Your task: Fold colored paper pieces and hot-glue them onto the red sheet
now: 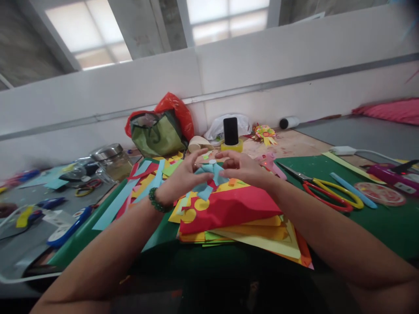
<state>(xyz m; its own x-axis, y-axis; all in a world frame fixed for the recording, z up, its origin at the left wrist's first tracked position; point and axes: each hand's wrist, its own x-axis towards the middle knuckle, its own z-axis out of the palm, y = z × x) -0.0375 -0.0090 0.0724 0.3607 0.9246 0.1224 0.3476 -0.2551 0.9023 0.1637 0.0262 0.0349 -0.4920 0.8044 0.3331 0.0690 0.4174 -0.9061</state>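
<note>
A light-blue folded paper piece [209, 174] with a small white round spot at its top is between my two hands, above a stack of coloured paper. My left hand [183, 179], with a green bead bracelet [156, 200] on its wrist, pinches the piece from the left. My right hand [246, 168] grips its right side with fingers curled. Below lies a red paper sheet [235, 207] on top of the stack, with yellow paper circles [195, 209] on its left end. Blue paper strips [126, 192] lie left of my hands.
Scissors [327, 189] with red and yellow handles lie at right on the green mat [386, 222]. A phone [231, 131] stands upright behind my hands. A glass jar [111, 159], a green bag [157, 133] and a paper flower [264, 134] are further back. A blue tool [70, 226] lies at left.
</note>
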